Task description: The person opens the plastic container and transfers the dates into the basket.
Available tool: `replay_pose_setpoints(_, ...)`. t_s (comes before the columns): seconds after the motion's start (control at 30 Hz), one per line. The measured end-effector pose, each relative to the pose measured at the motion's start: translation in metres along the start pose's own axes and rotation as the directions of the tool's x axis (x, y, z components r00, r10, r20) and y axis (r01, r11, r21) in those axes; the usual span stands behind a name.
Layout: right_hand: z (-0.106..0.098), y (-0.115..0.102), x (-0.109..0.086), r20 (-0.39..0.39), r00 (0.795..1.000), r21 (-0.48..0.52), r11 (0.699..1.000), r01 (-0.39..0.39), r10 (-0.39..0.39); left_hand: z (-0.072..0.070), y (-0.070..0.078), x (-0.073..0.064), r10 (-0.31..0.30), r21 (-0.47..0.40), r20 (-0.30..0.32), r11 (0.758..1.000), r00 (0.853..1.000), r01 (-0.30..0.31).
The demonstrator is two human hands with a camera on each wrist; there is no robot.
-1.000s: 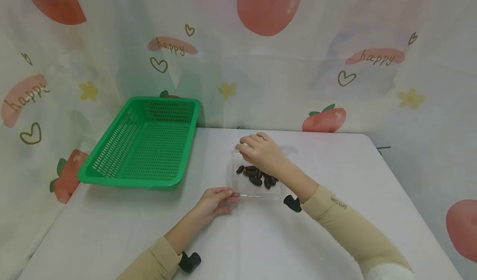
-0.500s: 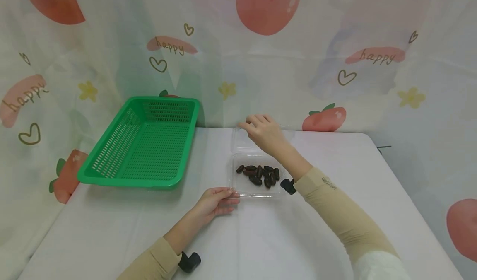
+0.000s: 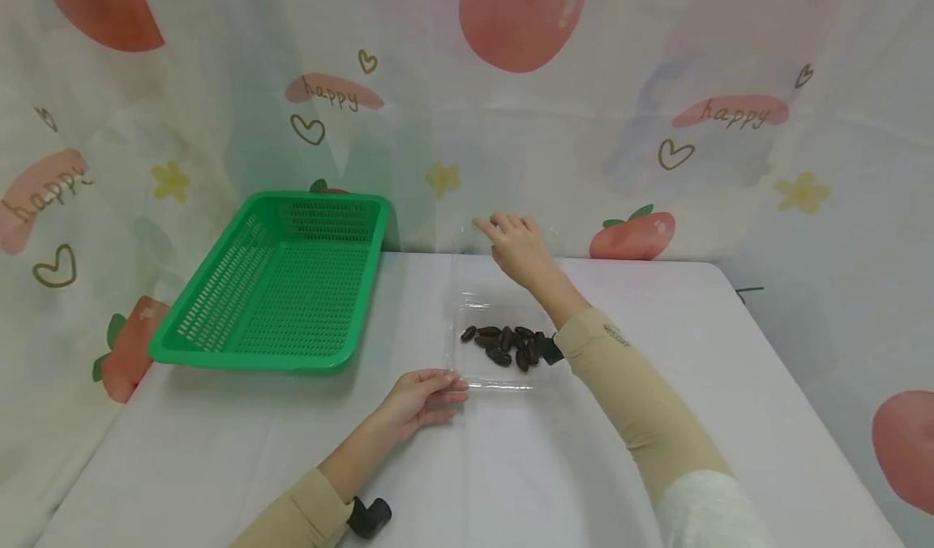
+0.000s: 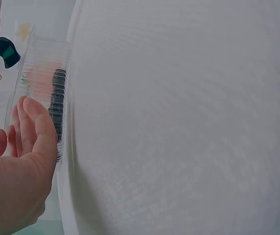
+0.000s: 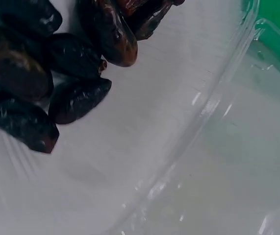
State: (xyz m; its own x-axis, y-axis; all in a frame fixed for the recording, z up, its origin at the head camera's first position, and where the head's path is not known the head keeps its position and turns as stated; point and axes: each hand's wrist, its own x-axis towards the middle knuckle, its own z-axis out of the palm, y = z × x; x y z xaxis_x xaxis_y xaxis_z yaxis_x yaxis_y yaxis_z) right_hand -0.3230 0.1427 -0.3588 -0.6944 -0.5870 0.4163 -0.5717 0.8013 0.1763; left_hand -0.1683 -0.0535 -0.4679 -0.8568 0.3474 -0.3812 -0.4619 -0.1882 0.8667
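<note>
Head view: clear box of dark dates on the desk, right of the green basket. Left hand pinches the box's near left corner. Right hand at the raised lid, far side; from here I can't tell whether its grip pinches or is spread.

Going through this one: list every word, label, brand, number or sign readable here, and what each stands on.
"happy": left side of the backdrop, its last letter distorted.
"happy": on the backdrop, above the green basket.
"happy": on the backdrop, upper right.
Small dark mark on the right sleeve: too small and blurred to read.
No text that I can make out on the clear container or the basket.
</note>
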Motion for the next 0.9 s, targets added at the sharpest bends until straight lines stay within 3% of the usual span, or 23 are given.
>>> replay_pose_setpoints(0.27,0.022,0.003,0.005,0.16,0.979,0.093,0.985,-0.143,0.127,-0.001,-0.002,0.001,0.016,-0.005,0.016,1.0,1.0,-0.016)
replay_pose_setpoints(0.6,0.04,0.002,0.008,0.237,0.956,0.136,0.969,-0.206,0.17,-0.001,-0.002,0.001,0.013,-0.009,0.013,1.0,1.0,-0.013)
replay_pose_setpoints(0.9,0.053,-0.001,0.005,0.383,0.9,0.185,0.937,-0.295,0.208,0.0,0.0,0.0,0.016,-0.015,0.018,1.0,1.0,-0.016)
